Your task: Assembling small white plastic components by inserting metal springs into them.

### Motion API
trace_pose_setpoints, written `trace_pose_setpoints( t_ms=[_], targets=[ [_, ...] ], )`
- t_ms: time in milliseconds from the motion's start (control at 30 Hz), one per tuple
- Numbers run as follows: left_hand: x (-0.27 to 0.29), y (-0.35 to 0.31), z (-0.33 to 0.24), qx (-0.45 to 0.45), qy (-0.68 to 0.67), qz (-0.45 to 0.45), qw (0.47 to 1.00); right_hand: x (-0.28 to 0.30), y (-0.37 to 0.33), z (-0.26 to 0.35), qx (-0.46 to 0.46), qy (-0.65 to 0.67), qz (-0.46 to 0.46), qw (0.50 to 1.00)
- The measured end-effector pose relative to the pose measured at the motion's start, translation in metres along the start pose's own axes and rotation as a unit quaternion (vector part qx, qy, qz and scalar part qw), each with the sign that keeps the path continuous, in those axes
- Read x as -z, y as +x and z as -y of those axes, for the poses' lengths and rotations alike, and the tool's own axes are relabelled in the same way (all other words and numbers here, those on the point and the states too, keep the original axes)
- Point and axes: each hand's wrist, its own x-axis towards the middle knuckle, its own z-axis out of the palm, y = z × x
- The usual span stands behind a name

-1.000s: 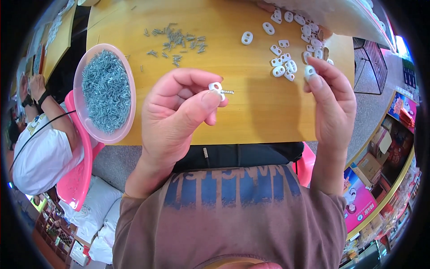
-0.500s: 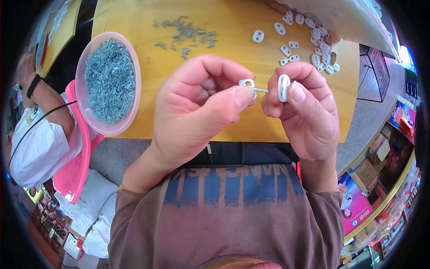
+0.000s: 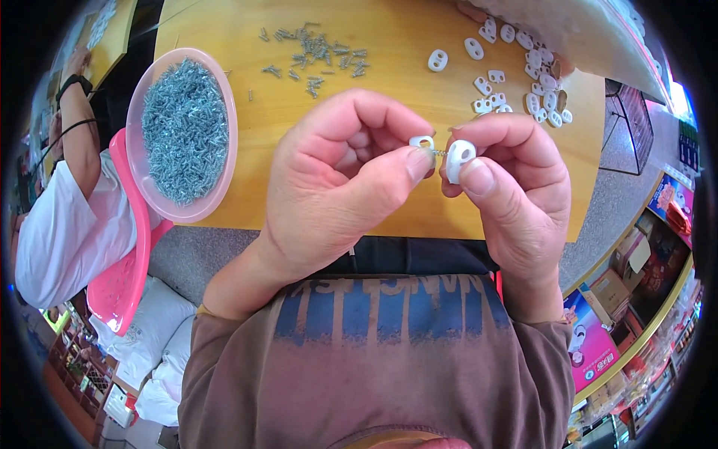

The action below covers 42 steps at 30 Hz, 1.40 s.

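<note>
Over the table (image 3: 250, 161), the left hand (image 3: 318, 187) pinches a white clip (image 3: 421, 141) between thumb and finger. A spring (image 3: 439, 153) juts from it toward a white oval (image 3: 457, 160) pinched in the right hand (image 3: 523, 194); whether they touch I cannot tell. Beyond lie loose springs (image 3: 318, 51) and, farther right, white parts (image 3: 550, 100). A pink bowl (image 3: 232, 142) stands left.

Large blue lettering (image 3: 355, 314) is stretching across the chest of the brown shirt (image 3: 396, 382) — its tops folding away at the upper edge. On the magenta panel (image 3: 587, 340), pale characters are standing near the lower right corner, beside a round emblem (image 3: 589, 374) — small and blurring toward the rim.
</note>
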Motion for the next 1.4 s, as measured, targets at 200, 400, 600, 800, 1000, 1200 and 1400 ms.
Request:
trace_pose_setpoints(
  t_ms=[200,400,600,800,1000,1200,1400],
  targets=[
    [-0.002,-0.002,-0.003,0.000,0.012,-0.049,0.999,0.008,0.002,-0.001,0.014,-0.052,-0.004,0.999],
    [-0.003,0.000,0.000,0.005,0.014,-0.042,0.999,0.007,0.003,-0.002,0.015,-0.035,0.002,0.999],
    [-0.005,-0.001,0.001,-0.002,0.012,-0.042,0.999,0.009,0.003,-0.004,0.042,-0.065,0.014,0.997],
    [-0.003,-0.001,0.003,-0.015,0.028,-0.019,0.999,0.011,0.002,-0.006,0.073,-0.099,0.021,0.992],
    [-0.006,0.000,0.003,-0.018,0.016,-0.001,1.000,0.015,0.003,-0.008,0.110,-0.149,0.044,0.982],
    [-0.012,0.001,0.003,-0.030,0.022,-0.023,0.999,0.017,0.004,-0.006,0.122,-0.177,0.059,0.975],
    [-0.007,-0.001,0.003,-0.021,0.056,0.002,0.998,0.022,0.006,-0.001,0.171,-0.257,0.100,0.946]
  ],
)
